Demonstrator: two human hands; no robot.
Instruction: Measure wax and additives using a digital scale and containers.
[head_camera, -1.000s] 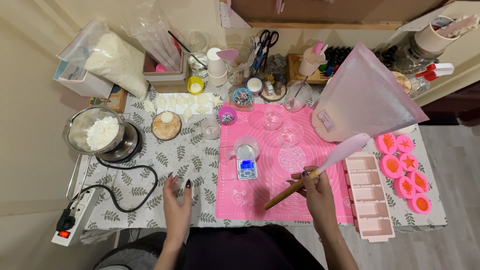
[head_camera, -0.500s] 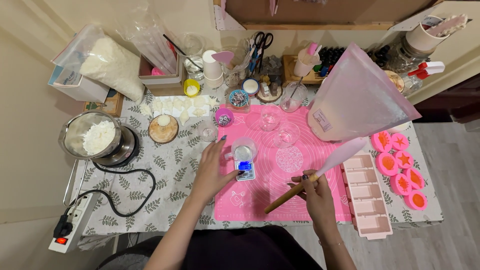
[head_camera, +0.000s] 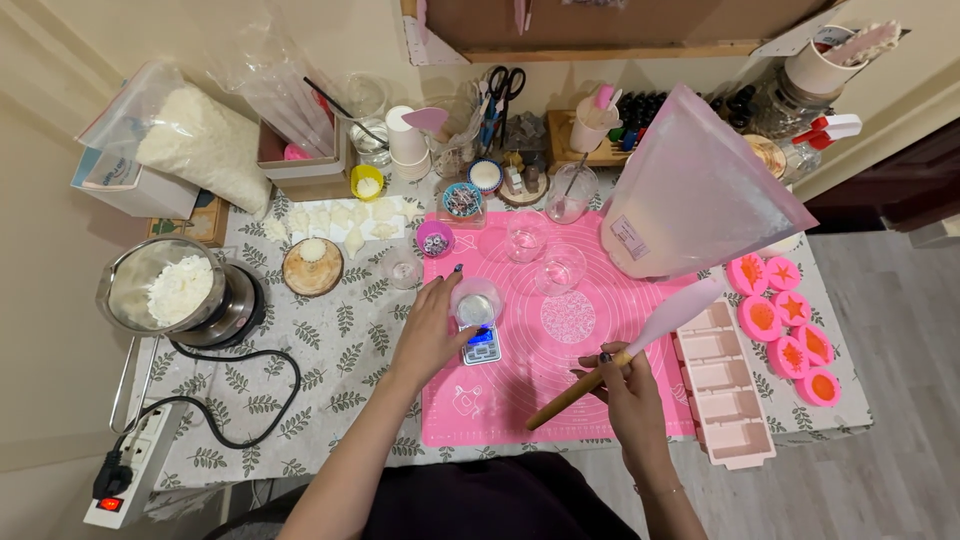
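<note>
My left hand rests by a small clear cup that stands on a small digital scale on the pink silicone mat; its fingers touch the cup's left side. My right hand grips the wooden handle of a pale pink silicone spatula, whose blade points up and right above the mat. A big translucent pink bag of white powder stands behind the spatula.
Two empty glass cups stand on the mat. A pot of white flakes sits on a hot plate at left, its cord running to a power strip. A long pink mould and several round pink moulds lie at right.
My left hand moved from the table's front edge up and right to the cup on the scale. My right hand has kept hold of the spatula and barely shifted.
</note>
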